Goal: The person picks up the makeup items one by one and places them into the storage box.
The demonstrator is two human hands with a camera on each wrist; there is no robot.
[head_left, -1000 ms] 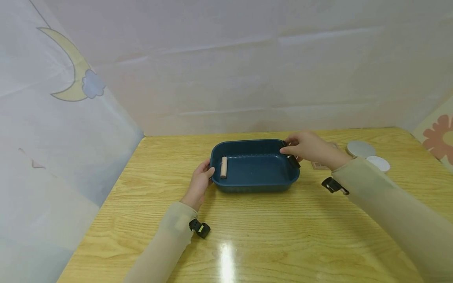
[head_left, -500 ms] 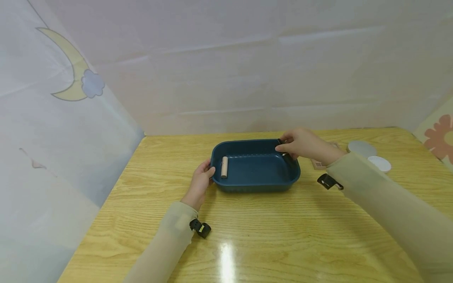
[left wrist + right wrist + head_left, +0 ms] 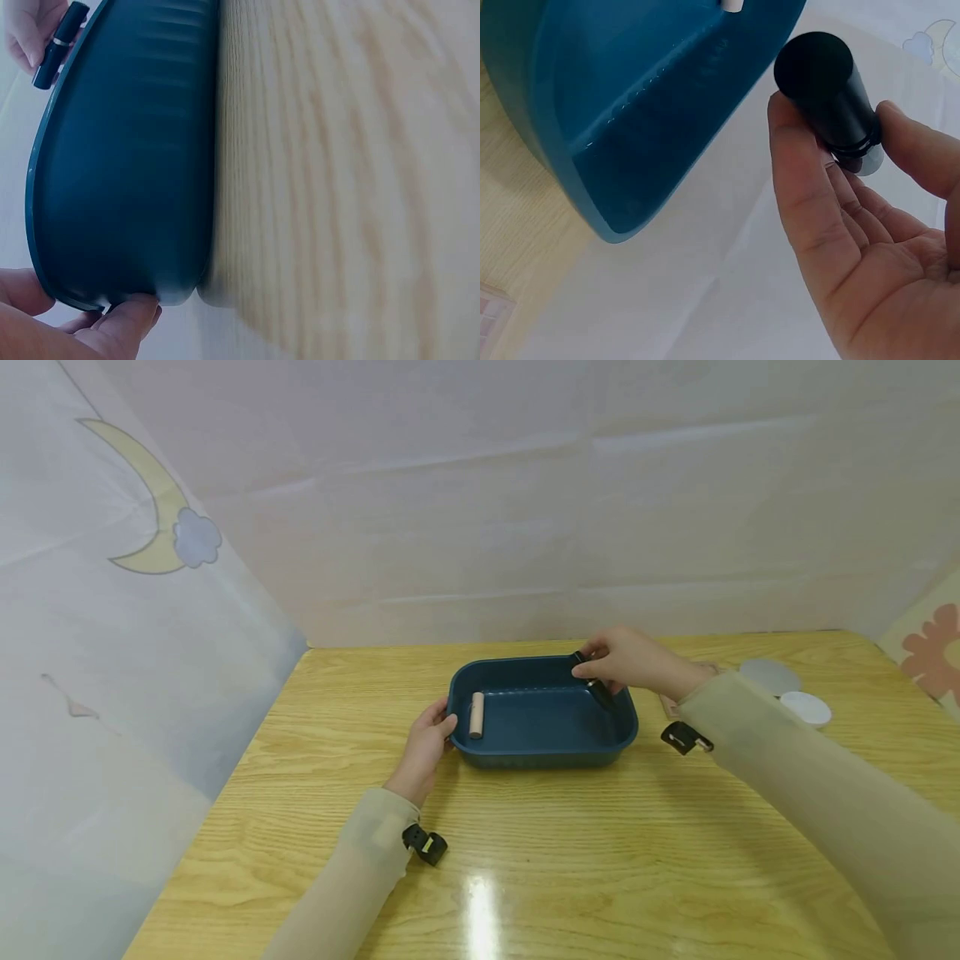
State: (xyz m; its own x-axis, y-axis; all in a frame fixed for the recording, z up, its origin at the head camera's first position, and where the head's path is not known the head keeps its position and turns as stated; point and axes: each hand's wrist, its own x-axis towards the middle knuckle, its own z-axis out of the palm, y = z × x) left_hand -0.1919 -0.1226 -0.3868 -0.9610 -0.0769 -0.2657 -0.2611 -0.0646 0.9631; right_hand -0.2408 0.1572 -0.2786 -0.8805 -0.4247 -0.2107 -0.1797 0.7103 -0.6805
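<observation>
— Fingers of a person's right hand pinch a black lipstick-style tube, thumb on one side and forefinger on the other, above a wood-grain tabletop.

— Where exactly is the tube?

— Aloft at the far right part of a dark teal tray, a rectangular vessel with rounded corners. From the left wrist, the tube appears above the rim, a silvery band around it.

— And the left hand?

— Gripping the tray's left end, thumb at the rim, the other fingers against the outside of the wall.

— What lies inside the tray?

— One pale beige cylinder, on its side near the left end, its length running front to back.

— And to the right?

— On the tabletop, a flat pinkish palette marked with a grid, partly hidden by the right arm in the head view. Near it sit a greyish disc and a smaller white disc, close together, the white one nearer the person.

— The setting?

— Pale backdrop cloth, printed with a yellow crescent moon and a blue cloud at left and a coral flower at right. Beige sleeves cover both of the person's arms.
</observation>
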